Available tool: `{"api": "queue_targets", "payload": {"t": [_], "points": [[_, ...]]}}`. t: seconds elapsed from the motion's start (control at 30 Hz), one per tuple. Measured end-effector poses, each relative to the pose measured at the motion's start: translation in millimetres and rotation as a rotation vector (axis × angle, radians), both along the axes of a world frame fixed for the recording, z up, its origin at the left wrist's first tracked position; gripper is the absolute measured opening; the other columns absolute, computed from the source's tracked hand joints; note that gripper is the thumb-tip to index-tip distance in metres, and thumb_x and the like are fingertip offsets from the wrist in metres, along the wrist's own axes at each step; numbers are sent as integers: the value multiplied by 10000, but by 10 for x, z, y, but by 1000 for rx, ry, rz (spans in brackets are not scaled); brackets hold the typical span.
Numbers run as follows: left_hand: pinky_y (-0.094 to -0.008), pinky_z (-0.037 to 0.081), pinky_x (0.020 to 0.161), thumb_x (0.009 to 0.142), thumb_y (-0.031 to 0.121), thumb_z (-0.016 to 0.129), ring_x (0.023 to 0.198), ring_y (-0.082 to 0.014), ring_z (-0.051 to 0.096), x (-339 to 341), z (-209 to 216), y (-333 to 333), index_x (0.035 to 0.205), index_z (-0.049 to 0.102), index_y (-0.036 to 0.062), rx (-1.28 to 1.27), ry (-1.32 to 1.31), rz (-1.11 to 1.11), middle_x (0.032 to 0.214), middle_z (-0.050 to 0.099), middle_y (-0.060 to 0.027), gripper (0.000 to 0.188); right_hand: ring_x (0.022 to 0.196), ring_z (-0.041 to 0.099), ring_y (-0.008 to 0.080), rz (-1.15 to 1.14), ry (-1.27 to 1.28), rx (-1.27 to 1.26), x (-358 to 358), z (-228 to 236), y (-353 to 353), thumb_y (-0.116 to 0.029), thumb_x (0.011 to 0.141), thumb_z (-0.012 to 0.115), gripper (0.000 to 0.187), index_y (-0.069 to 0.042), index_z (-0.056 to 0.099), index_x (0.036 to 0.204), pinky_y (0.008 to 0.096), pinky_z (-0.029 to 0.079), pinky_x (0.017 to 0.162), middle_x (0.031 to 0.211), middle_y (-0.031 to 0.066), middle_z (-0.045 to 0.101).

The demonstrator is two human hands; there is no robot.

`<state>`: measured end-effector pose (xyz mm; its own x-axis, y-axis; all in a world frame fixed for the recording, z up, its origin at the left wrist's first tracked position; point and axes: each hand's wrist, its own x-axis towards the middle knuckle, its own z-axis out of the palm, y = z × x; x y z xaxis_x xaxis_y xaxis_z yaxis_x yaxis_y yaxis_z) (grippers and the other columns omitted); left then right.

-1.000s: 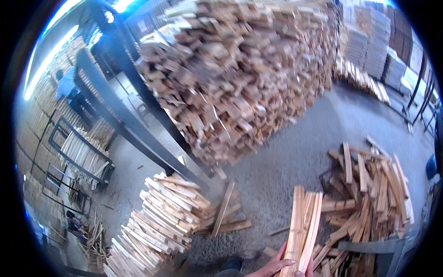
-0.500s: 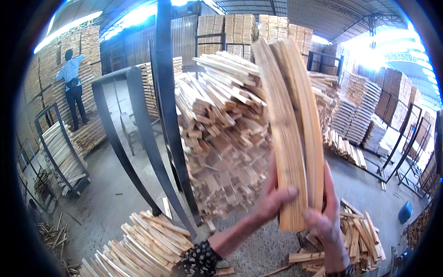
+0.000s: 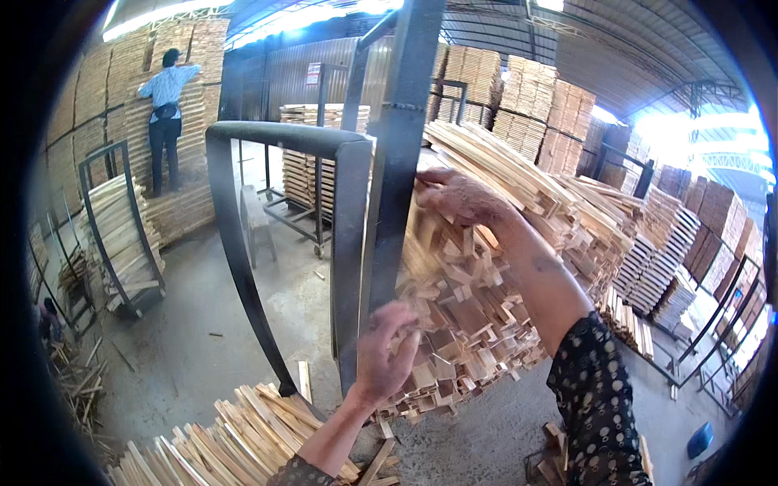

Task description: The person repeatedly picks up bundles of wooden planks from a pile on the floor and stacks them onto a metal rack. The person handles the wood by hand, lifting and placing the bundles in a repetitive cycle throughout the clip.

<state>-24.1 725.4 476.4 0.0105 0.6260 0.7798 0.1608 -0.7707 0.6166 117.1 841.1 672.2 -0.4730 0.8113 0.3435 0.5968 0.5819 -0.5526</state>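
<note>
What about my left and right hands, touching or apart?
Apart: the head view shows the left hand below the right hand, with the wood pile visible between them.

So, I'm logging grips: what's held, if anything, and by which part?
The left hand looks empty; whether the right hand grips the blurred wood cannot be told.

A large stack of pale tan, narrow rectangular wooden sticks (image 3: 494,324) occupies the centre and right-centre of the frame. Upper sticks lie lengthwise, slanting down from upper left to lower right. Below, stick ends project unevenly. Near frame centre, the stack's left portion is blurred; individual sticks are indistinct.
</note>
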Motion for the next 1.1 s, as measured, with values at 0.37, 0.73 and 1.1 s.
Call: {"api": "queue_targets", "payload": {"t": [0.37, 0.73, 1.1], "points": [[-246, 445, 751, 837, -6, 493, 845, -102, 554, 32, -364, 5, 942, 568, 6, -159, -266, -55, 906, 598, -56, 130, 931, 568, 203, -57, 276, 176, 82, -487, -122, -154, 780, 515, 267, 4, 632, 961, 280, 492, 739, 1033, 133, 593], [-215, 409, 575, 852, 106, 459, 650, -121, 527, -814, 174, 808, 928, 554, 34, -353, -976, -26, 760, 568, -35, 141, 750, 614, 239, -307, 340, 458, 176, -686, 200, -110, 791, 455, 286, 5, 598, 1009, 310, 462, 727, 933, 155, 629], [-241, 467, 570, 843, 235, 568, 664, -111, 577, -457, -380, 2265, 907, 595, -18, -684, -592, -533, 783, 617, -36, 262, 842, 570, 170, -308, 564, 444, 54, -707, 11, -163, 828, 448, 292, 65, 607, 917, 266, 424, 764, 957, 157, 622]]}}
